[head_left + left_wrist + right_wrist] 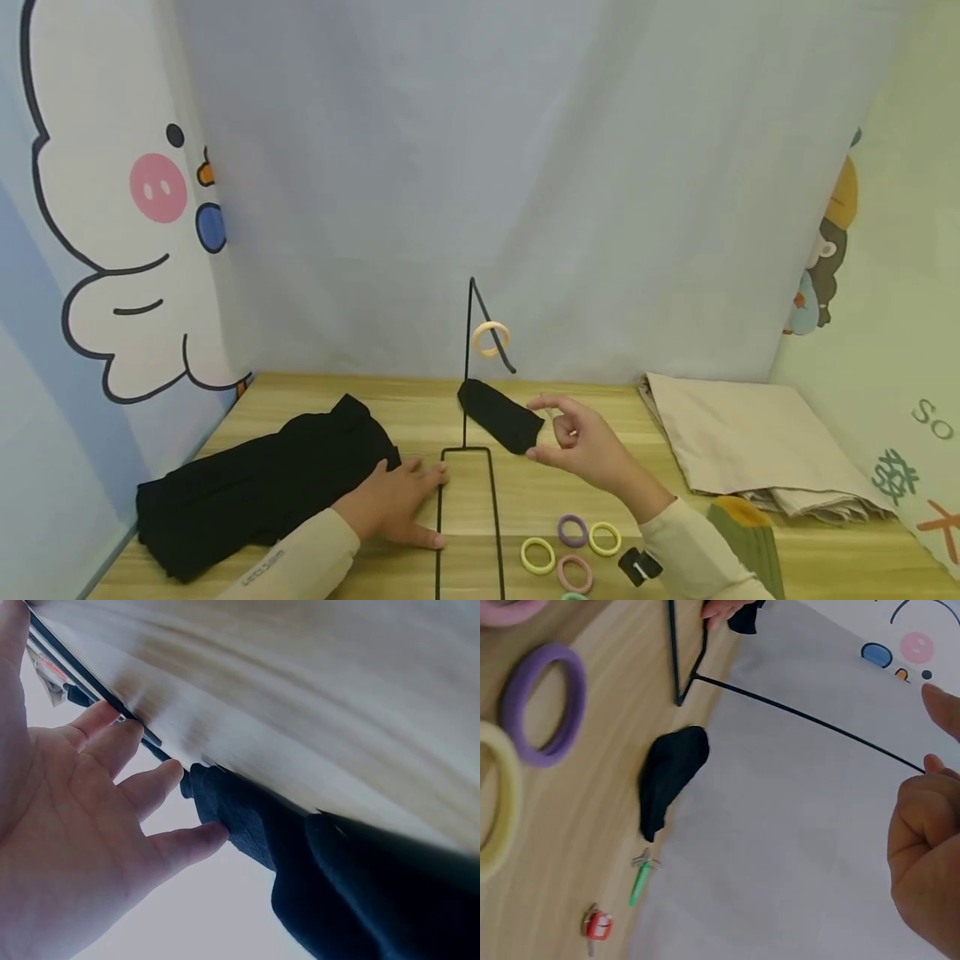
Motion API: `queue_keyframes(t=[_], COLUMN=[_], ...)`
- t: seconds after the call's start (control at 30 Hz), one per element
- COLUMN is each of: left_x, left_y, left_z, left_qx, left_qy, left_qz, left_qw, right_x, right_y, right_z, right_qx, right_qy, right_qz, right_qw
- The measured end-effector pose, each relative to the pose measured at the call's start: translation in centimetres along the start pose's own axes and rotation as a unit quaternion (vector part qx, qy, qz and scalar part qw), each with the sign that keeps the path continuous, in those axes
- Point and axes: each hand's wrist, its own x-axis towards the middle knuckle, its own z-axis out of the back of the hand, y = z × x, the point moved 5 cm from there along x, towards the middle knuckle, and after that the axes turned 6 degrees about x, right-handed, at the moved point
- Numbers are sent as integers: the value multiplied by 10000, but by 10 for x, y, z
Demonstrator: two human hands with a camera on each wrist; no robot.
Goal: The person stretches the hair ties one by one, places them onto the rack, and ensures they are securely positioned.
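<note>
My left hand (405, 500) lies with fingers spread at the left bar of a black wire stand (492, 500), thumb and fingertips right at the bar. In the left wrist view its fingers (161, 784) are loosely extended beside dark cloth. A pale orange ring (491, 339) hangs on the stand's slanted hook arm. My right hand (581, 442) is raised to the right of the stand, thumb and index finger parted, other fingers bent, nothing held between them. Below lie a purple ring (572, 517), a pink ring (574, 557), yellow rings (537, 572) and a partly cropped teal ring.
Black folded cloth (270, 475) lies left of the left hand. A small black cloth piece (501, 417) lies behind the stand. Beige folded cloth (765, 433) and a green-and-yellow cloth (746, 533) are at right. A green keychain (640, 881) and a red trinket (600, 926) lie farther back.
</note>
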Motion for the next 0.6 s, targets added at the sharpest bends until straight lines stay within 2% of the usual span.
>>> queue_keyframes(t=[0.1, 0.17, 0.27, 0.37, 0.43, 0.6], left_x=[0, 0, 0, -1, -1, -2], left_y=[0, 0, 0, 1, 0, -1], left_z=[0, 0, 0, 0, 1, 3], left_qx=[-43, -42, -55, -96, -101, -105], left_qy=[-16, -34, -32, -14, -10, 17], left_qz=[9, -10, -33, -23, -16, -11], left_qw=[10000, 10000, 10000, 9999, 9999, 9999], right_x=[-7, -13, -25, -37, -42, -51], right_y=[-20, -33, -49, -61, -67, -78], right_z=[-2, -4, -7, -10, -11, -13], right_qx=[269, 411, 637, 531, 414, -81], right_qy=[458, 861, 1564, 2135, 2361, 2562], right_qz=[-427, -790, -1339, -1662, -1769, -2010], right_qw=[9977, 9923, 9765, 9612, 9546, 9455])
